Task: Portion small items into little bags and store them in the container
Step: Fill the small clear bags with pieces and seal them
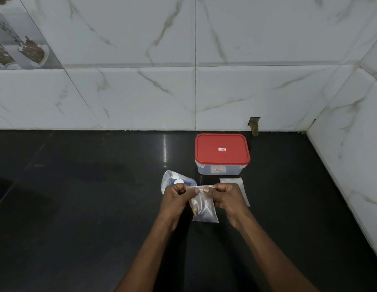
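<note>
A small clear bag (204, 209) is held above the black counter (78, 197), its top edge pinched between the left hand (176, 199) and the right hand (227, 198), fingers of both closed on the strip. A few small items are seen low inside it. Beyond the hands, a clear container (222, 158) with its red lid on is noted. A larger bag (173, 181) lies far left of the hands; flat empty bags (238, 184) lie right.

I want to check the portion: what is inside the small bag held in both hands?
Inside the small bag, a small yellowish piece shows at its lower left. The rest is too blurred to tell. The left hand and right hand cover its top corners.
</note>
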